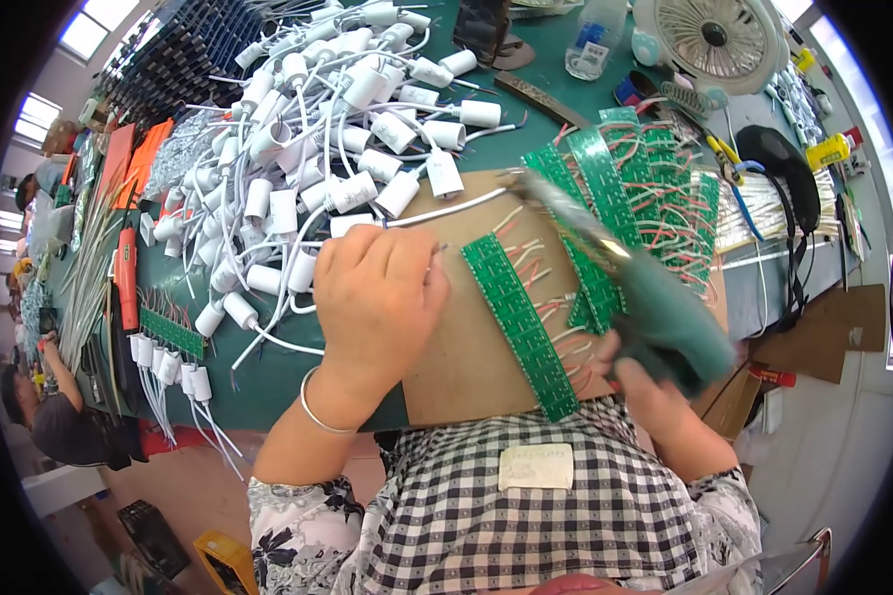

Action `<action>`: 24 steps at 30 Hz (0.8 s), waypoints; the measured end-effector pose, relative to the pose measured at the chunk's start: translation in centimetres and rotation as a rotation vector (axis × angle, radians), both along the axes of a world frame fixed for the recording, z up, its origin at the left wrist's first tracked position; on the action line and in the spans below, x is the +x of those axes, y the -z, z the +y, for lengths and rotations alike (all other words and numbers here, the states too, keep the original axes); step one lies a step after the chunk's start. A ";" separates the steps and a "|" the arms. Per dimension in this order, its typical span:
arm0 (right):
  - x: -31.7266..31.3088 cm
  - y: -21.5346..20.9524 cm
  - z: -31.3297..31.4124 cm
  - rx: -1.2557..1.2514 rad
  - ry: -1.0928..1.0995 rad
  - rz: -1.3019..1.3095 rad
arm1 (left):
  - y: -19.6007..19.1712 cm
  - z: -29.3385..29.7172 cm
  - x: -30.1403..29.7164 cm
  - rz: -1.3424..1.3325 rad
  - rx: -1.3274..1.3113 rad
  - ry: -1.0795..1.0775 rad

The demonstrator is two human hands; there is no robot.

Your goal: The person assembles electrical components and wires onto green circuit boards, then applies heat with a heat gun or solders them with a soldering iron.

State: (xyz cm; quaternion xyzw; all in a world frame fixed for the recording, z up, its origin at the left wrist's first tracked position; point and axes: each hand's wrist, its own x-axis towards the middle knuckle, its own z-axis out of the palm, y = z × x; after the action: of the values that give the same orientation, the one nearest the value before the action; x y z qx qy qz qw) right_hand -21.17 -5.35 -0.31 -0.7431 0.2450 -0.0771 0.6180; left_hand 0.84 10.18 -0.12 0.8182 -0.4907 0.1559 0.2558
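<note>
My left hand (382, 297) is closed, fingers pinched. A thin wire end just shows at its fingertips; the rest is hidden in the hand. Just beyond the knuckles lies a white cable (456, 209). In my right hand (650, 392) is a green soldering gun (665, 307), smeared by motion, its metal front pointing up and left over the board. Between the hands a long green circuit board (521, 327), with red and white wires along its right side, lies tilted on the brown work board (442, 372).
White lamp holders with cables (318, 149) are heaped at the far left. More wired circuit boards (645, 178) overlap at the right. A fan (712, 35), a clear bottle (595, 45), pliers (729, 164) and a red-orange tool (126, 278) stand or lie around.
</note>
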 end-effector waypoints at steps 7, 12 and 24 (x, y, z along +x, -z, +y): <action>-2.5 0.7 -0.6 0.080 0.114 -0.204 | 5.3 -1.8 1.1 0.430 0.038 0.137; -2.7 0.9 -0.2 0.007 -0.018 -0.004 | 5.0 -1.8 1.2 0.425 0.008 0.068; 0.4 0.3 0.2 -0.346 -0.245 0.029 | 5.1 -1.2 1.1 0.413 0.026 0.071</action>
State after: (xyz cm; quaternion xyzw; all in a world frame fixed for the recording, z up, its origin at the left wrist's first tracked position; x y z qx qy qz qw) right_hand -20.73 -5.10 -0.62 -0.8633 0.1447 -0.0315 0.4824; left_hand 1.92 8.94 -5.18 0.8182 -0.4583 -0.0308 0.3458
